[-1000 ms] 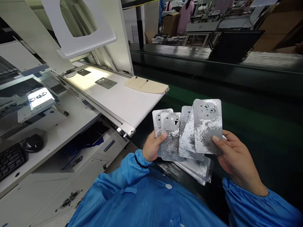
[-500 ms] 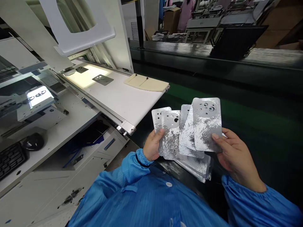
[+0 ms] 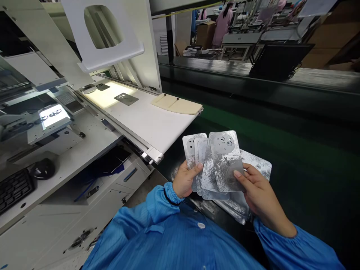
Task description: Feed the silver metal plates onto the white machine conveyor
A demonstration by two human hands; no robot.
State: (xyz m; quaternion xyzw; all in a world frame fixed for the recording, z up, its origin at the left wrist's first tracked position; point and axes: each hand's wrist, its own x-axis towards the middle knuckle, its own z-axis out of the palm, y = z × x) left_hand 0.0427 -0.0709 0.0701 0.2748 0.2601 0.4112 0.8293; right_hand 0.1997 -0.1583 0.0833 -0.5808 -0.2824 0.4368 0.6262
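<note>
My left hand (image 3: 184, 180) is closed around the lower left of a fan of thin silver phone back covers (image 3: 199, 168), thumb on top. They have camera holes and a crinkled shine. My right hand (image 3: 260, 195) pinches the lower right of the front phone back cover (image 3: 226, 161), which has dark lettering and overlaps the fan. Another silver sheet (image 3: 258, 163) sticks out behind my right fingers; whether they hold it too is unclear. Beneath both hands, a stack of silver covers (image 3: 233, 208) rests on the dark surface, partly hidden.
To the left, a white conveyor belt (image 3: 157, 129) runs out of a machine, with a grey cover (image 3: 126, 99) lying on it. A cream board (image 3: 177, 104) spans its far edge. A mouse (image 3: 42, 168) and keyboard (image 3: 14, 187) are at far left. Beyond stands a black monitor (image 3: 281, 62).
My right hand has moved left and down, bringing the front cover closer over the fan. A silver sheet now shows behind my right fingers. The whole view has shifted slightly.
</note>
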